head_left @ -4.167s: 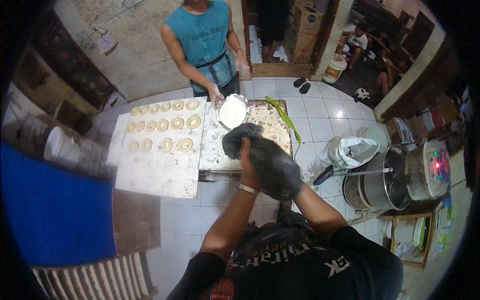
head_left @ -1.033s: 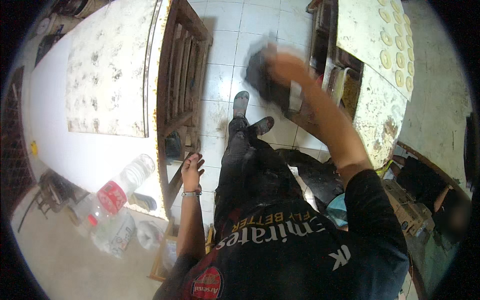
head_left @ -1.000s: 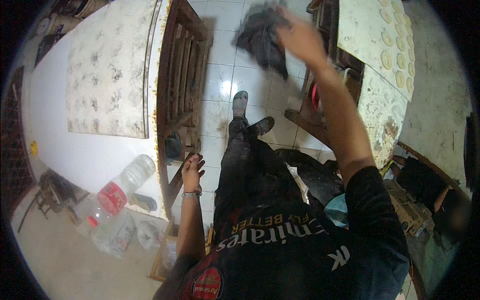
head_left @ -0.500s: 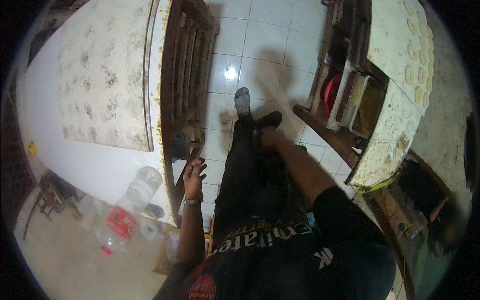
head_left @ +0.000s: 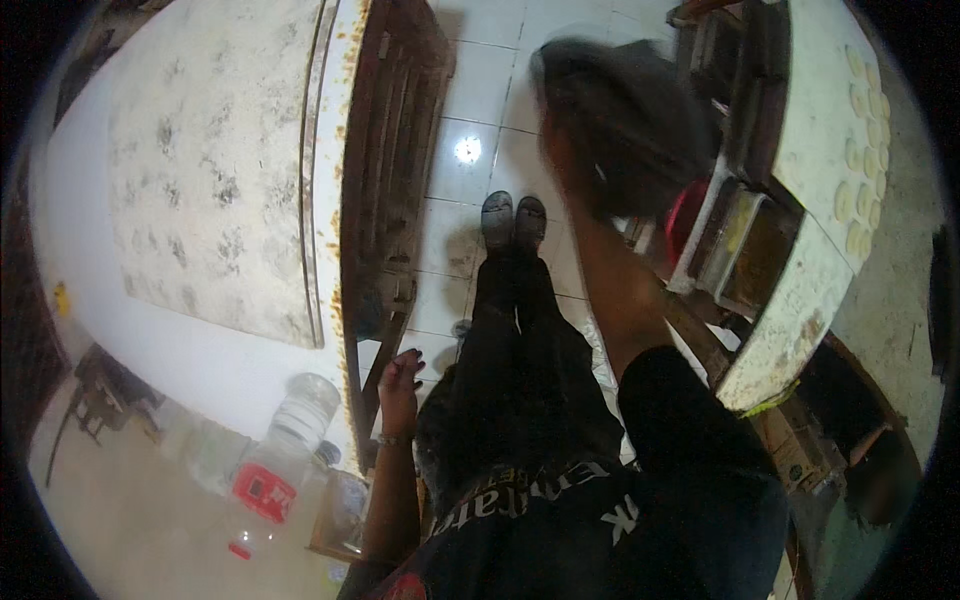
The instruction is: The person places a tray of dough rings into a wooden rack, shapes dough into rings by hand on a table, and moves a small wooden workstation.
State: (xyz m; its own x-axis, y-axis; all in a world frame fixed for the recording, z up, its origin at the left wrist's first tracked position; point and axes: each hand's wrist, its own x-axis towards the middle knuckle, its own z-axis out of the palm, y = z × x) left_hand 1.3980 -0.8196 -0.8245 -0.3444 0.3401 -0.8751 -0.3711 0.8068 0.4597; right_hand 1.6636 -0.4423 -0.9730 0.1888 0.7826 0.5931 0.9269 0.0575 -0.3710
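My right hand (head_left: 560, 155), blurred, is raised over the aisle, holding a dark cloth (head_left: 625, 105) that hangs or swings beside the right-hand table's lower shelves. My left hand (head_left: 400, 377) is low at my left side, empty, fingers loosely bent and apart, near the rusty edge of the left white table (head_left: 210, 355). On that table lies a grimy board (head_left: 210, 190). A clear plastic bottle (head_left: 300, 415) with a red label is at its near corner.
To the right, a table (head_left: 770, 350) carries a sheet with several dough rings (head_left: 855, 195); beneath are a red container (head_left: 685, 220) and a metal tray (head_left: 730, 250). My sandalled feet (head_left: 500, 215) stand on white tiles (head_left: 470, 80) between the tables. Cardboard (head_left: 795, 450) lies at lower right.
My view has turned down from facing a co-worker to the aisle. My right hand dipped toward my legs, then rose again with the cloth. My feet have come together.
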